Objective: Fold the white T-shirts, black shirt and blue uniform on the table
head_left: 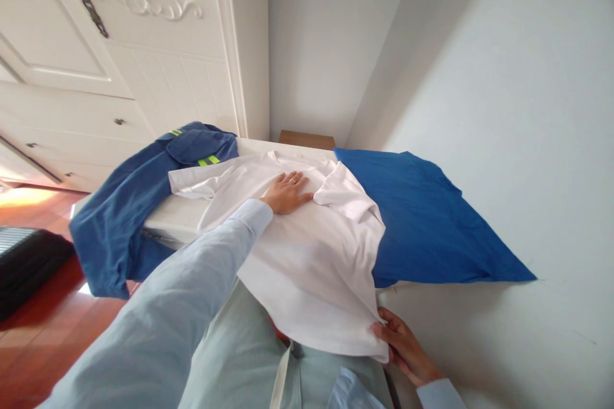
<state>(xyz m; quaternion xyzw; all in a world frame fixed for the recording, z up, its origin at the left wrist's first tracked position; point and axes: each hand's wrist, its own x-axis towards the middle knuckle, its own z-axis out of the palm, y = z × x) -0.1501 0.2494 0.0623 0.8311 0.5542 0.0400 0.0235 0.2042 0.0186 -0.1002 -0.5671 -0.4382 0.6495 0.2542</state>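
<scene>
A white T-shirt (311, 255) lies spread on a white table, its collar at the far side and its hem hanging over the near edge toward my legs. My left hand (286, 193) rests flat on the upper chest of the shirt, fingers stretched out, a ring on one finger. At the lower right, my right hand (403, 342) pinches the hem corner of the shirt between thumb and fingers. The shirt's right sleeve is bunched and creased, while its left sleeve lies stretched out to the side.
Dark blue clothing with yellow-green stripes (139, 198) drapes over the table's left end. Blue cloth (422, 223) lies right of the shirt, against the wall (527, 108). A white wardrobe (177, 64) stands behind, a brown box (307, 139) beyond the table, a black suitcase (33, 275) on the floor.
</scene>
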